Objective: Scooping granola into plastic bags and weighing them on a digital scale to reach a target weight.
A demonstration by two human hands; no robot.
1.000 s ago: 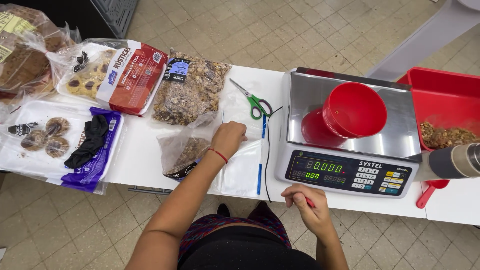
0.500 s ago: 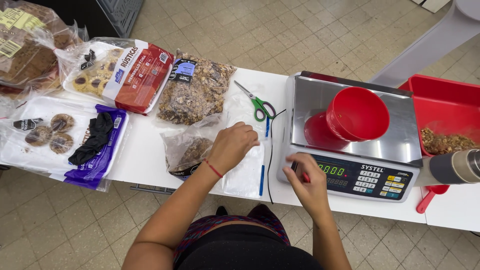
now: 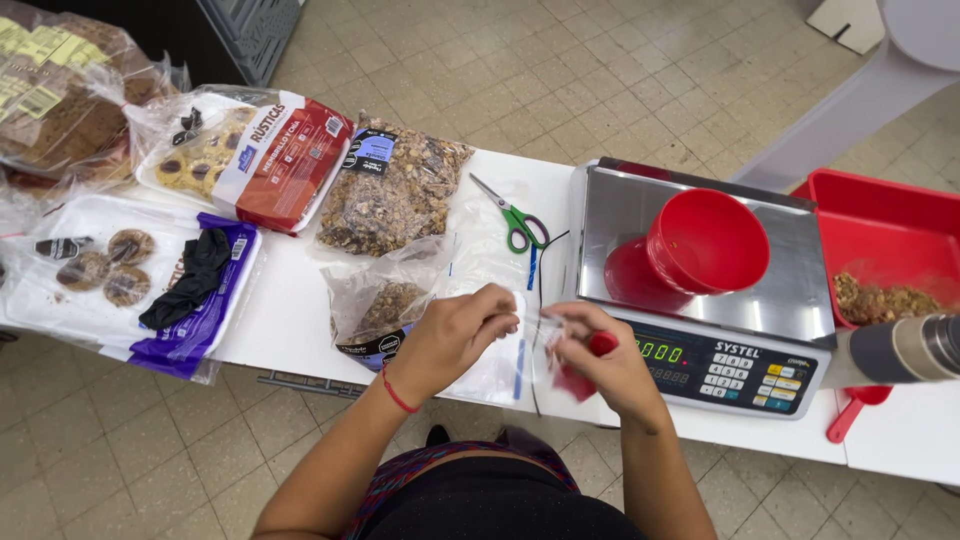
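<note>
My left hand (image 3: 455, 335) and my right hand (image 3: 600, 365) meet over the front of the white table (image 3: 290, 310), both pinching the top edge of a small clear plastic bag (image 3: 500, 350). My right hand also holds a small red scoop (image 3: 590, 362) against its palm. A red cup (image 3: 708, 240) rests on the steel plate of a digital scale (image 3: 700, 290) just right of my hands. An open bag of granola (image 3: 375, 305) lies left of my left hand.
Green-handled scissors (image 3: 515, 222) and a blue pen (image 3: 530, 270) lie behind my hands. A full granola bag (image 3: 390, 185), cookie packs (image 3: 245, 155) and a cookie tray with a black cloth (image 3: 190, 280) fill the left. A red bin (image 3: 880, 235) with granola stands at right.
My right hand left the scale's front and came left; my left hand moved right off the granola bag. Both now grip the clear bag between them.
</note>
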